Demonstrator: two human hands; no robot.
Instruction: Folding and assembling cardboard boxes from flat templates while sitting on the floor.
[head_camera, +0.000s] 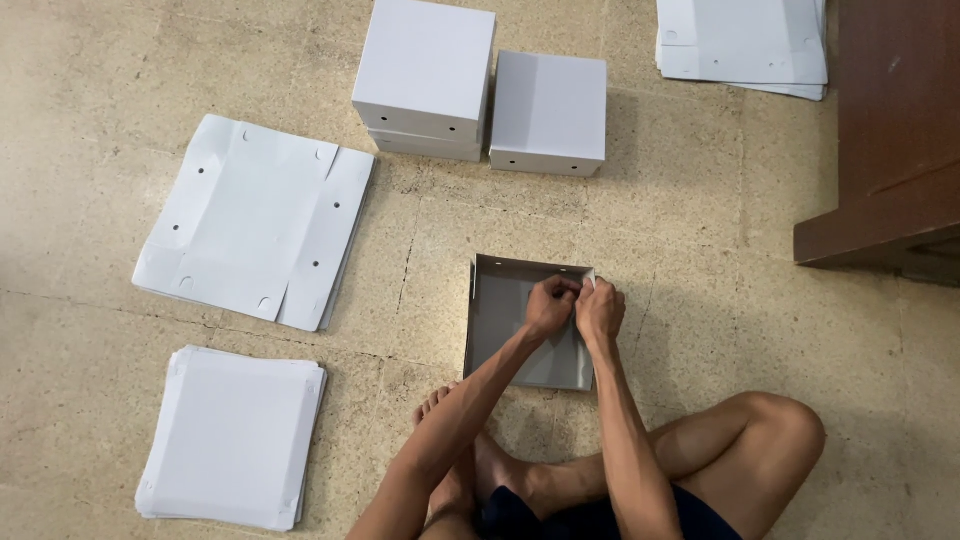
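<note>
A half-folded grey cardboard box tray (505, 325) lies open on the stone floor in front of my crossed legs. Both hands meet at its far right corner. My left hand (550, 305) pinches the top edge of the far wall there. My right hand (601, 308) grips the right side wall and its small white corner flap, pressed against the left hand. Three walls stand upright; the right wall is mostly hidden behind my right hand and forearm.
Two finished white boxes (425, 70) (550, 110) stand at the back centre. Flat unfolded blanks (260, 220) lie at left, a stack of flat sheets (235, 435) at lower left, another stack (742, 42) at top right. A brown wooden furniture piece (890, 140) stands at right.
</note>
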